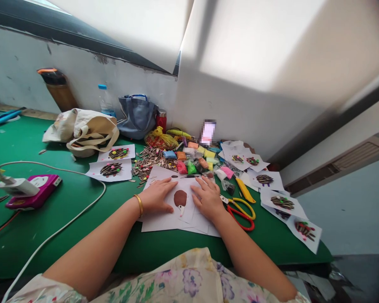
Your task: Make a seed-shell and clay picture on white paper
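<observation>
White paper sheets (154,223) lie stacked in front of me on a green table. On the top sheet is a flat brown clay shape (180,198) with a small white pointed piece (181,209) at its lower edge, like a hedgehog. My left hand (158,195) rests on the paper to the left of the shape, fingers stretched out. My right hand (208,198) lies on the paper to the right of it, fingers spread. Neither hand holds anything. Red and yellow scissors (241,212) lie just right of my right hand.
Behind the paper are a pile of sunflower seeds (150,160) and several coloured clay packets (191,168). Finished seed pictures (282,203) lie at the right, more (111,169) at the left. A purple power strip (34,193) with a white cable (66,229) sits left. Bags (137,115) stand by the wall.
</observation>
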Tool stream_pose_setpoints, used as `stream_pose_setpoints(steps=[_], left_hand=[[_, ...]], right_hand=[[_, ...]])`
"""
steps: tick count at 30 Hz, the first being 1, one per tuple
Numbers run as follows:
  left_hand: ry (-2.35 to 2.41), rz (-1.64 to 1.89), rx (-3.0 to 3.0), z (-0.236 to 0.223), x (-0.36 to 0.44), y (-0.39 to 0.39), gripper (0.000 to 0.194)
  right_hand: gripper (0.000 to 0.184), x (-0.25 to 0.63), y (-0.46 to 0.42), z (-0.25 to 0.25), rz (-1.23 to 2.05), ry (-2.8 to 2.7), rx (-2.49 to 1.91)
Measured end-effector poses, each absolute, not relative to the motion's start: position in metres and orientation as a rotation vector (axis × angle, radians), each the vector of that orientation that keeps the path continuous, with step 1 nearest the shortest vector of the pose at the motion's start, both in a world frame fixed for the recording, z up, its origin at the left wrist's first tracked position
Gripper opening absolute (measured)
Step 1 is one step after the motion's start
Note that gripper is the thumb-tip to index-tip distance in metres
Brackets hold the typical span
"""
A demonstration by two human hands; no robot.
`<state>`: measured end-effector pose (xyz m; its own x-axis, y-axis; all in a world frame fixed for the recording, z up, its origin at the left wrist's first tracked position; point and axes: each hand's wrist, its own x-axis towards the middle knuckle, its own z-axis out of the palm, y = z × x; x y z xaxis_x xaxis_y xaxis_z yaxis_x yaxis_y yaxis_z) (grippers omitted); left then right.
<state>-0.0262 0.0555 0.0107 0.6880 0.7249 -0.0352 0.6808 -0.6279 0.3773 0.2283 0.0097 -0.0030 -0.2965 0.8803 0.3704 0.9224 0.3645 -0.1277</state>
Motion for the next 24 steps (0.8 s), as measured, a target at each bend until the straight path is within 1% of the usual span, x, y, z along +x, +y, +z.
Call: stream_pose_setpoints(steps=[3, 7, 11, 15, 18, 21, 24], left_hand=[[1.110, 0.169, 2.536, 0.012, -0.026, 0.054, 0.105], [1.115, 0.165, 2.524, 0.014, -0.025, 0.054, 0.105], [1.119, 0.182, 2.506, 0.014, -0.025, 0.055, 0.107], [1.118, 0.171, 2.485, 0.014, -0.025, 0.055, 0.106], [1.111, 0.194, 2.485, 0.014, -0.025, 0.055, 0.105], [1.104, 0.215, 2.489, 0.015, -0.025, 0.054, 0.106], [1.103, 0.218, 2.479, 0.015, -0.024, 0.053, 0.105]], right_hand=[[0.033, 0.230, 0.012, -0.004, -0.134, -2.214, -1.569], [0.036, 0.234, 0.017, -0.007, -0.156, -2.084, -1.589], [0.024, 0.235, 0.023, -0.008, -0.166, -2.072, -1.661], [0.019, 0.233, 0.026, -0.007, -0.134, -2.111, -1.694], [0.012, 0.231, 0.025, -0.005, -0.107, -2.127, -1.665], [0.009, 0.230, 0.023, -0.005, -0.094, -2.123, -1.639], [0.012, 0.230, 0.024, -0.006, -0.085, -2.126, -1.630]])
